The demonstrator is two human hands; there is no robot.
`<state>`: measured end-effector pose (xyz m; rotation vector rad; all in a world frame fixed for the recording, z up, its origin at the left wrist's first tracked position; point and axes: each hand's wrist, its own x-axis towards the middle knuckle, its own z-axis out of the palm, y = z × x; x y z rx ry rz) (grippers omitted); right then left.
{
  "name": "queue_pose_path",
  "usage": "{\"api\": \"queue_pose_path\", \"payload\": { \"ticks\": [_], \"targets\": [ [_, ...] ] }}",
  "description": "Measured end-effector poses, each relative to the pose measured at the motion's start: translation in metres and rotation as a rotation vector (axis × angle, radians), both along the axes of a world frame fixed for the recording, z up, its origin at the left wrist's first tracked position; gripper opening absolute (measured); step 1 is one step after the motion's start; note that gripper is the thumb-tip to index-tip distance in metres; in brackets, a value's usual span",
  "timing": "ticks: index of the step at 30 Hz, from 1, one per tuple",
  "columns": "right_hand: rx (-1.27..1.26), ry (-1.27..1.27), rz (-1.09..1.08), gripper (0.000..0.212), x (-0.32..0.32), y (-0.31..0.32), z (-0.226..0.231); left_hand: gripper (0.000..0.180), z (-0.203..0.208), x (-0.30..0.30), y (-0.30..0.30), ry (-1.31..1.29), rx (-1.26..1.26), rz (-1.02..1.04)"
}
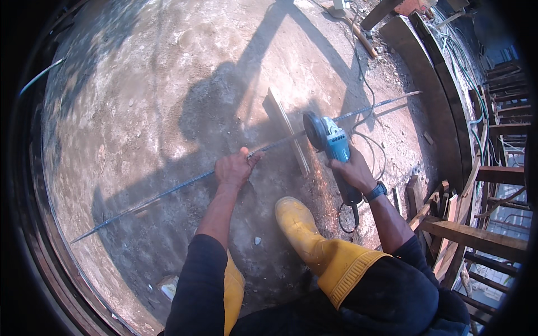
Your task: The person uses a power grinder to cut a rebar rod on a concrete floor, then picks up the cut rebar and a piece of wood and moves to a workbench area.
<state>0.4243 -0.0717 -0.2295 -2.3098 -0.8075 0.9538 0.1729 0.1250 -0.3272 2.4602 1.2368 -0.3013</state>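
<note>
A long ribbed steel rebar [185, 183] runs slantwise from the lower left to the upper right, close above the ground. My left hand [235, 167] is closed round it near its middle. In my right hand [354, 169] is a teal and black angle grinder [338, 145], gripped by its body. The grinder's round dark guard [315, 130] is against the rebar, and orange sparks [320, 185] stream down toward my boots. Under the rebar, just left of the grinder, lies a narrow wooden strip [287, 129]. The disc's contact edge is hidden by the guard.
My yellow rubber boots [300, 227] stand close below the sparks. A thin power cord [367, 84] loops right of the grinder. A wooden-handled hammer [358, 35] lies at the far right. Heavy beams [426, 95] and loose timber [443, 224] border the right side of the dusty concrete floor.
</note>
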Motion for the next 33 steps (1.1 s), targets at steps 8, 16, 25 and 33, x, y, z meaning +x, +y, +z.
{"api": "queue_pose_path", "payload": {
  "ticks": [8,16,25,33],
  "targets": [
    [-0.054,0.042,-0.010,0.083,-0.002,0.001,0.004,0.070,0.003,-0.004,0.001,-0.003,0.016,0.007],
    [-0.054,0.072,-0.010,0.085,-0.006,-0.008,0.014,0.070,-0.001,-0.003,0.000,-0.029,0.026,-0.003],
    [-0.052,-0.026,0.001,0.086,0.003,0.009,0.003,0.069,-0.006,-0.002,0.000,-0.023,0.003,0.003],
    [-0.049,0.041,0.008,0.086,-0.001,-0.002,0.004,0.068,-0.005,-0.007,0.000,-0.069,0.038,0.003]
  ]
}}
